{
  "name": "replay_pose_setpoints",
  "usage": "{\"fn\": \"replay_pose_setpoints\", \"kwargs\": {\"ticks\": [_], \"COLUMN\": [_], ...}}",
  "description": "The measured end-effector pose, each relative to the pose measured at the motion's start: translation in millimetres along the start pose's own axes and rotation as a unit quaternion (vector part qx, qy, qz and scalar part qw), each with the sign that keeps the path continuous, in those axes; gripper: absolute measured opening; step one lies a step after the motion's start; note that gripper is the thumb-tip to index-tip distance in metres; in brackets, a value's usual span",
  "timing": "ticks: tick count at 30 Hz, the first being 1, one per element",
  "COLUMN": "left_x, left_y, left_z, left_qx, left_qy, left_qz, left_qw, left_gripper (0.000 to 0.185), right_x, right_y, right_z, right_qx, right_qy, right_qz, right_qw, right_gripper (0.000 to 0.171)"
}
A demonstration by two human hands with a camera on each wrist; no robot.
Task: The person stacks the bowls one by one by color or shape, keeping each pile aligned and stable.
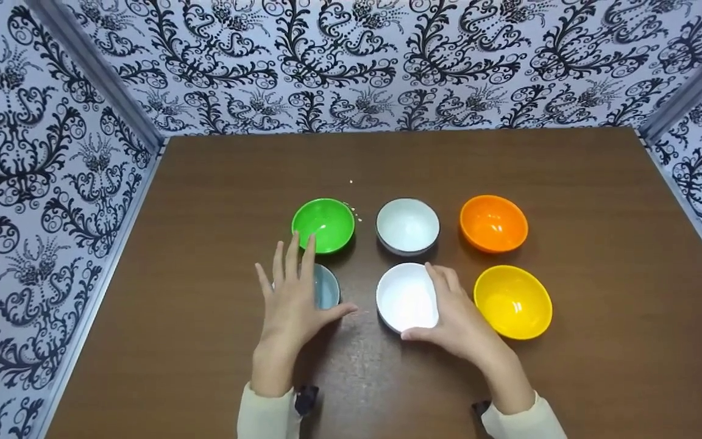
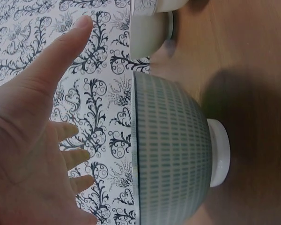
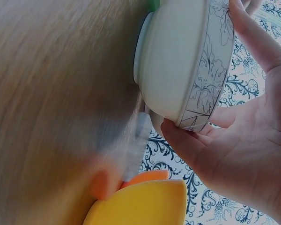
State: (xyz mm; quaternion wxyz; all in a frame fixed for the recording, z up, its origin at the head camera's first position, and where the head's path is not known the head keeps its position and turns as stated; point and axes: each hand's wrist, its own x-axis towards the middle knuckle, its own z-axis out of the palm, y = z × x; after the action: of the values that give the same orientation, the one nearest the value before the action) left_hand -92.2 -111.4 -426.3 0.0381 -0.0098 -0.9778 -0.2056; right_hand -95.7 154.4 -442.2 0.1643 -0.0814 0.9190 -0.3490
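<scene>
With fingers spread, my left hand (image 1: pixel 293 302) is held over a grey-blue bowl (image 1: pixel 328 288), covering part of it in the head view. In the left wrist view that bowl (image 2: pixel 171 145) shows rows of green-grey dashes and a white foot; the palm is apart from its rim. My right hand (image 1: pixel 457 317) grips a white bowl (image 1: pixel 404 299) by its right side, thumb at the near rim and fingers at the far rim. A line-drawn flower band runs below this bowl's rim (image 3: pixel 210 70) in the right wrist view.
Behind stand a green bowl (image 1: pixel 325 225), a pale bowl with a dark outside (image 1: pixel 407 225) and an orange bowl (image 1: pixel 494 224). A yellow bowl (image 1: pixel 512 302) sits right of my right hand. Small white bits (image 1: pixel 351 210) lie beside the green bowl. Patterned walls (image 1: pixel 351 67) border the brown table (image 1: pixel 192 244).
</scene>
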Motion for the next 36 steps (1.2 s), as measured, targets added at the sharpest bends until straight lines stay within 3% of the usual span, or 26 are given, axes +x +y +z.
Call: {"fn": "replay_pose_setpoints", "kwargs": {"ticks": [11,36], "left_x": [-7.5,-27.0], "left_y": [-10.9,-27.6], "left_z": [1.6,4.3], "left_qx": [-0.015,-0.039], "left_qy": [0.006,0.013], "left_qz": [-0.018,-0.034], "left_qw": [0.9997,0.9986], "left_gripper": [0.128,0.129], "right_x": [1.1,0.2], "right_y": [0.1,0.2], "right_z": [2.0,2.7], "right_qx": [-0.002,0.001], "right_qy": [0.018,0.017], "right_qz": [-0.02,-0.014], "right_qw": [1.0,1.0], "right_gripper": [0.121,0.122]}}
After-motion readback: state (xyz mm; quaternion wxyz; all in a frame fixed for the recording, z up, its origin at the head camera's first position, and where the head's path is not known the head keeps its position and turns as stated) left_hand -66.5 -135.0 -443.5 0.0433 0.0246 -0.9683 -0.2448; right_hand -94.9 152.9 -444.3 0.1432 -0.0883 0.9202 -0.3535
